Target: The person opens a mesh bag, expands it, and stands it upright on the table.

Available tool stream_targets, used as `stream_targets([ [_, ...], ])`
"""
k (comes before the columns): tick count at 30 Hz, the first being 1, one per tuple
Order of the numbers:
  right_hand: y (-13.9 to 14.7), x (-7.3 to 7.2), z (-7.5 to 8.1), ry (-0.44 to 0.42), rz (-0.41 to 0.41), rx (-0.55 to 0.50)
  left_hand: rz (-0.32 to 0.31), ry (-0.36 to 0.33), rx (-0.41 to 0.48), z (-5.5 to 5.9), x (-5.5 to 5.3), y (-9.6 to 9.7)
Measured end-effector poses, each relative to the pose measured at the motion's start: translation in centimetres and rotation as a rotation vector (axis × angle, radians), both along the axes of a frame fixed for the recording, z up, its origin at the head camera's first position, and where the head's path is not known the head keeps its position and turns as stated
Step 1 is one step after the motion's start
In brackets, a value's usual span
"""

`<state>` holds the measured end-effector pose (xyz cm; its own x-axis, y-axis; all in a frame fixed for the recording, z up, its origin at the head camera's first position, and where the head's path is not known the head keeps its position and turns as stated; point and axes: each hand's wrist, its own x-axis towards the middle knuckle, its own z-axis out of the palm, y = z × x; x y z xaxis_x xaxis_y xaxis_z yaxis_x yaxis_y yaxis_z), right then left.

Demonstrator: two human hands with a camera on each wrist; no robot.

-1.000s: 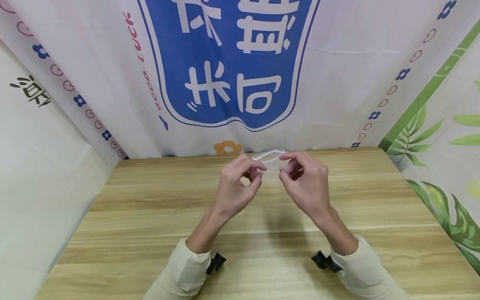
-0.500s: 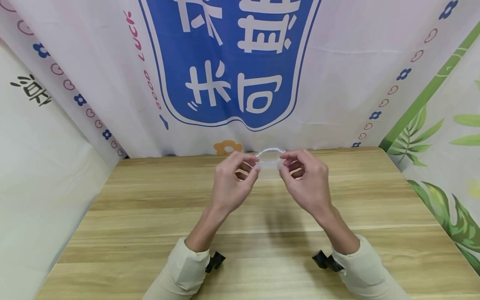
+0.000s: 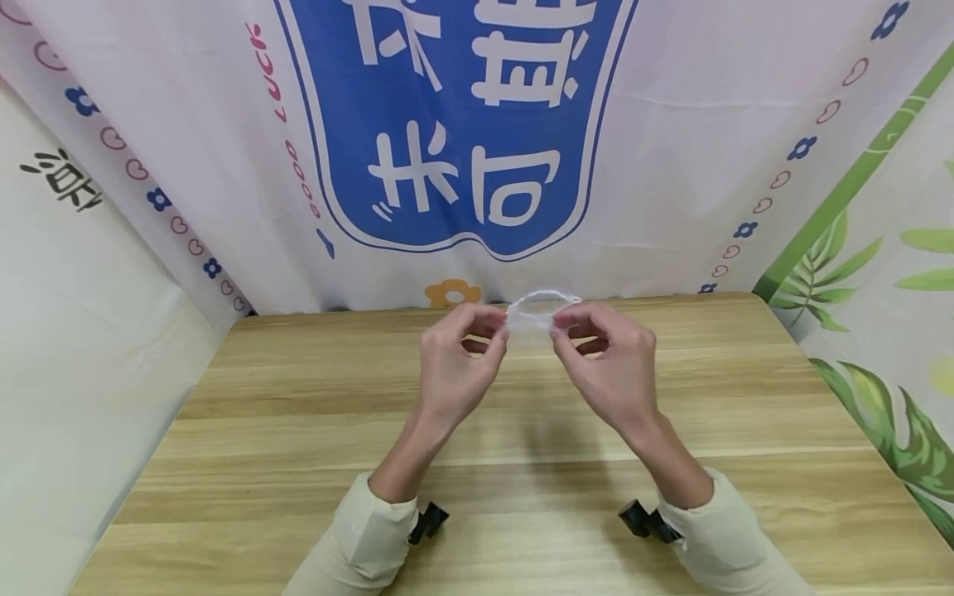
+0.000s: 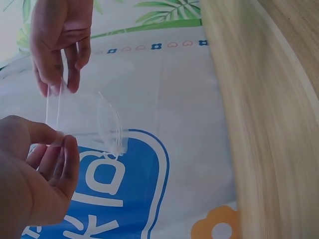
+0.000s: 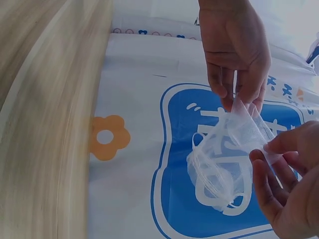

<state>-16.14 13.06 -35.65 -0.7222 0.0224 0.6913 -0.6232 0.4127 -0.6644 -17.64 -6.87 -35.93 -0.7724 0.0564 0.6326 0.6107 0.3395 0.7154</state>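
Observation:
A sheer white drawstring mesh pouch (image 3: 531,320) is stretched between the two hands above the far part of the table. On its left side the left hand (image 3: 458,356) pinches the fabric between thumb and fingertips. Opposite it, the right hand (image 3: 613,360) pinches the other side in the same way. Thin white drawstrings (image 5: 212,177) curve along the end of the pouch away from the fingers, with small knots showing in the right wrist view. Seen from the left wrist, the see-through fabric (image 4: 84,117) spans from one hand to the other.
Below the hands lies a wood-grain table (image 3: 298,463). A white curtain (image 3: 671,182) with a blue printed panel hangs right behind its far edge. Printed sheets flank both sides. Black wrist cameras sit at both cuffs.
The left hand has shifted slightly left, so the hands are a little farther apart. The pouch, a narrow strip before, now shows a wider oval loop of cord at its far end.

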Motion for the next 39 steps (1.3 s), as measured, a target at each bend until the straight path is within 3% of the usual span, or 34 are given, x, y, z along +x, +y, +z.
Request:
stream_targets([
  [12,-0.59,0.05,-0.27,0.111,0.032,0.002,0.129,0.118,-0.055,-0.39,-0.07,0.06],
  [24,-0.09,-0.24,-0.12,0.069,0.015,0.004,0.027,0.054,-0.038,-0.06,0.16,-0.03],
  [30,-0.28,-0.10,-0.25,0.041,-0.044,-0.020,-0.061,0.108,-0.054,-0.17,0.02,0.03],
  [34,-0.27,-0.14,-0.33,0.033,-0.092,-0.046,-0.118,0.152,-0.117,-0.28,-0.05,0.02],
  [39,-0.32,-0.19,-0.37,0.022,-0.063,-0.022,-0.077,0.182,-0.190,-0.30,-0.03,0.11],
])
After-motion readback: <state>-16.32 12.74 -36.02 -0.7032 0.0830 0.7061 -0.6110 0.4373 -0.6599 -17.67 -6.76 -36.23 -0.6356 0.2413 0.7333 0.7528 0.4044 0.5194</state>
